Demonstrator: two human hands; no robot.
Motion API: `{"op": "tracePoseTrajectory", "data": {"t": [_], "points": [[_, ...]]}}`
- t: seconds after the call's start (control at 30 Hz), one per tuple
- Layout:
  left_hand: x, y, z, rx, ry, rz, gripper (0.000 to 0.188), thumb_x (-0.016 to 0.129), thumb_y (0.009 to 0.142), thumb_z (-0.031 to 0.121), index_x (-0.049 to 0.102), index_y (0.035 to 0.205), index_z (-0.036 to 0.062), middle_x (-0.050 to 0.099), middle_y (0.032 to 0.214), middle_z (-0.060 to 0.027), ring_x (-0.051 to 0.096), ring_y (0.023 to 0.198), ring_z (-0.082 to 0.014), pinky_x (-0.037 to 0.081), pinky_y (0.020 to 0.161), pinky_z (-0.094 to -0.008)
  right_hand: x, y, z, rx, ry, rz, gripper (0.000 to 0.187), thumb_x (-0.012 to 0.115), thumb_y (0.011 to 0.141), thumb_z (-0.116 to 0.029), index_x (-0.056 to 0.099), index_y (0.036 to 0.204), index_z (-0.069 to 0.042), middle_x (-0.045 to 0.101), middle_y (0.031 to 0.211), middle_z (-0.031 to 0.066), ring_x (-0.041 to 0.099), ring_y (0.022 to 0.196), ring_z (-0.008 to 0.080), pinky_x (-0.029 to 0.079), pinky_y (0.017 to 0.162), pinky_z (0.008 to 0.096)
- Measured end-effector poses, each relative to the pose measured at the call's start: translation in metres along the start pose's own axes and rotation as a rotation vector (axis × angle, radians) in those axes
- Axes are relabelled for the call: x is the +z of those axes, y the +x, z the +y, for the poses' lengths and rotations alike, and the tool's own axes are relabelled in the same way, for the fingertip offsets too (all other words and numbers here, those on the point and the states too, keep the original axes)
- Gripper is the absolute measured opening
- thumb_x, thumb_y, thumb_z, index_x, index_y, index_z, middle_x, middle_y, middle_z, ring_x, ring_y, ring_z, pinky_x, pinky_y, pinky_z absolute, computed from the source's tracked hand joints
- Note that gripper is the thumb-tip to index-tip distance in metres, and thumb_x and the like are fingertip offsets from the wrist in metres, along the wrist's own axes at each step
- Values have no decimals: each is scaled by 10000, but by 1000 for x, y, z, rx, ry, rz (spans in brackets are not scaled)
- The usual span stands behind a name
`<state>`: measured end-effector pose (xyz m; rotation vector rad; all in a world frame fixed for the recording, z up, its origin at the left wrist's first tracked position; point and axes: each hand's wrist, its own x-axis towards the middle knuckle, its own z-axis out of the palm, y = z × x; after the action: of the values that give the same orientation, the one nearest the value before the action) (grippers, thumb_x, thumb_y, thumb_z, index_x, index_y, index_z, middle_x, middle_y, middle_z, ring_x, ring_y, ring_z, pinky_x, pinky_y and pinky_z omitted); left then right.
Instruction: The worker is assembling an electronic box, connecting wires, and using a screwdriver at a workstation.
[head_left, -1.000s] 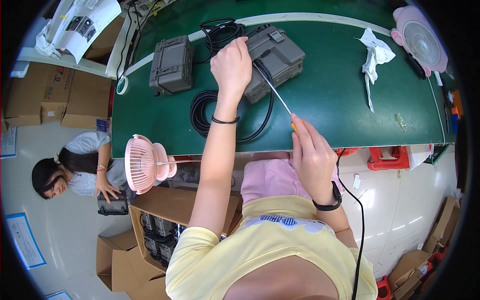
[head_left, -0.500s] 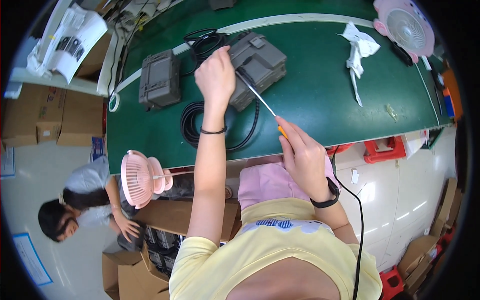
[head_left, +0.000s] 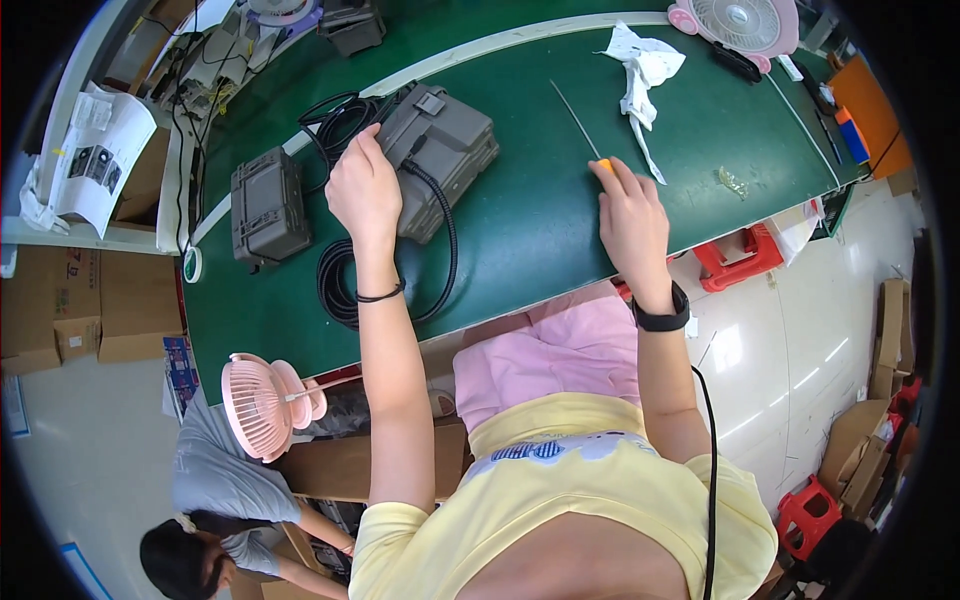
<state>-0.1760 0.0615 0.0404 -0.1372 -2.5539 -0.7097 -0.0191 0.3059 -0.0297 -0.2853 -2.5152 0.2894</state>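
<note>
A grey latched case (head_left: 455, 150) lies on the green table in front of me, with a coiled black cable (head_left: 440, 195) running from its top. My left hand (head_left: 365, 195) is closed at the left side of this case and appears to grip its edge; the fingertips are partly hidden. To the right, my right hand (head_left: 635, 220) is closed around the orange handle of a screwdriver (head_left: 577, 122). The screwdriver's long thin shaft points up and away to the left, apart from the case.
A second grey case (head_left: 270, 208) stands at the left, near loops of black cable (head_left: 338, 280). Crumpled white paper (head_left: 645, 75) and a pink fan (head_left: 745, 25) are at the far right. Another pink fan (head_left: 258, 405) sits at the near left edge, close to a co-worker (head_left: 225, 470) bending down.
My right hand has drawn the screwdriver away from the case, to the right and farther out. My left hand stays beside the case. The view has shifted, and the co-worker has bent lower.
</note>
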Motion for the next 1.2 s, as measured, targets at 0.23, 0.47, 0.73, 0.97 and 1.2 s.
{"op": "tracePoseTrajectory", "data": {"t": [0.23, 0.47, 0.73, 0.97, 1.2], "points": [[-6, -1, -1, 60, 8, 35, 395, 387, 1024, 271, 747, 1054, 113, 720, 1005, -175, 680, 933, -384, 528, 819, -477, 13, 81, 74, -17, 193, 154, 266, 674, 877, -143, 696, 1141, -167, 690, 1111, 117, 626, 1020, 361, 519, 868, 450], [1, -8, 1, 169, 14, 148, 358, 430, 1008, 214, 762, 999, 79, 740, 939, -153, 703, 879, -334, 525, 807, -438, 38, 134, 98, 247, -87, -126, 268, 746, 828, -290, 759, 1049, -139, 729, 946, 150, 673, 977, 334, 527, 874, 453], [-3, -19, 7, 213, 23, 181, 380, 395, 1035, 209, 751, 1060, 79, 736, 987, -153, 689, 937, -335, 514, 857, -425, -5, 112, -52, -319, 672, 180, 321, 797, 730, -98, 752, 1046, -126, 716, 1026, 94, 648, 977, 311, 517, 865, 384], [0, -22, 10, 247, 16, 216, 366, 409, 1032, 208, 754, 1057, 88, 739, 991, -135, 687, 942, -323, 503, 859, -427, 23, 74, -100, -509, 611, -29, 487, 699, 749, 6, 625, 1216, -114, 697, 1040, 61, 635, 1060, 250, 454, 884, 398], [3, -19, 5, 203, -16, 170, 300, 465, 1009, 186, 751, 1030, 100, 742, 999, -51, 672, 968, -244, 441, 897, -388, 30, 65, -101, -530, 659, -30, 488, 692, 716, 32, 622, 1188, -74, 694, 1053, 70, 627, 1097, 247, 459, 906, 394]]}}
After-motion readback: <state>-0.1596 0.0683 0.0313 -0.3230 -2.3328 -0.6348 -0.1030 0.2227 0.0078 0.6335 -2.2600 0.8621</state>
